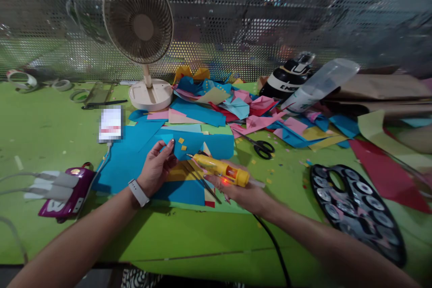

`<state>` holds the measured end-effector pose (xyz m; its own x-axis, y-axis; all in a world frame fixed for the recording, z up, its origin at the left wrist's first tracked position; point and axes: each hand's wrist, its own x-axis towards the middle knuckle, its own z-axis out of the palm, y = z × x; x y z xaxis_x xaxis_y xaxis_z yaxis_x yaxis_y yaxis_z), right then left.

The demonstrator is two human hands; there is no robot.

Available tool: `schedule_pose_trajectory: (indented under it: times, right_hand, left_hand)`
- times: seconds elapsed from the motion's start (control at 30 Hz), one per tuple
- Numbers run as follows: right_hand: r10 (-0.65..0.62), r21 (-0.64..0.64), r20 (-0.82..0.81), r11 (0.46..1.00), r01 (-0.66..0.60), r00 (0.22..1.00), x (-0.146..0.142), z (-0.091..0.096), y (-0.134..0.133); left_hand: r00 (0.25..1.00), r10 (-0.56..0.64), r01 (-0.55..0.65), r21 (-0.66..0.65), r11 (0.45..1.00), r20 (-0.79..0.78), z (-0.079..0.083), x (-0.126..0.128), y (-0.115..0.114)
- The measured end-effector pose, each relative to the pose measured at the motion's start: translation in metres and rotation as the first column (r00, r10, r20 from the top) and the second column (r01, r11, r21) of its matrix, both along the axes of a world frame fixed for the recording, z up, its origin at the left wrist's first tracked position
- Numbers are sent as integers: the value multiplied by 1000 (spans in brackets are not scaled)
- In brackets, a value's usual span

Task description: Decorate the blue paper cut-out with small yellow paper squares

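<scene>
My right hand [241, 193] is wrapped round a yellow glue gun [221, 169] with a red light glowing on it. Its nozzle points left toward a piece of blue paper [182, 146]. My left hand [157, 166], with a white watch on the wrist, pinches the near corner of that blue paper, which has small yellow squares on it. Under both hands lie blue and yellow paper sheets [184, 189] on the green table [47, 126]. A black cord [273, 247] runs from the gun toward me.
Black scissors [261, 147] lie right of the gun. A white fan [140, 31] stands at the back, with a heap of coloured paper [243, 108] beside it. A dark paint palette [357, 209] sits at right, a purple power strip [65, 191] at left, tape rolls [23, 80] far left.
</scene>
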<state>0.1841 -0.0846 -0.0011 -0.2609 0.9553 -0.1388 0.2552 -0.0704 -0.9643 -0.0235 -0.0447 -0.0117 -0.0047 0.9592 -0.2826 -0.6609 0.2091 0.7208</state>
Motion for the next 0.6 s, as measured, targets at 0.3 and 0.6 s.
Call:
schedule_pose_trajectory:
  times: [0.3, 0.6]
  right_hand:
    - [7, 31, 27, 999, -7, 1000, 1, -3, 1]
    - [13, 10, 26, 1000, -13, 1000, 1, -1, 1]
  left_hand:
    - [1000, 3, -3, -13, 1000, -12, 1, 0, -1]
    - [1000, -2, 2, -11, 1000, -14, 1, 0, 0]
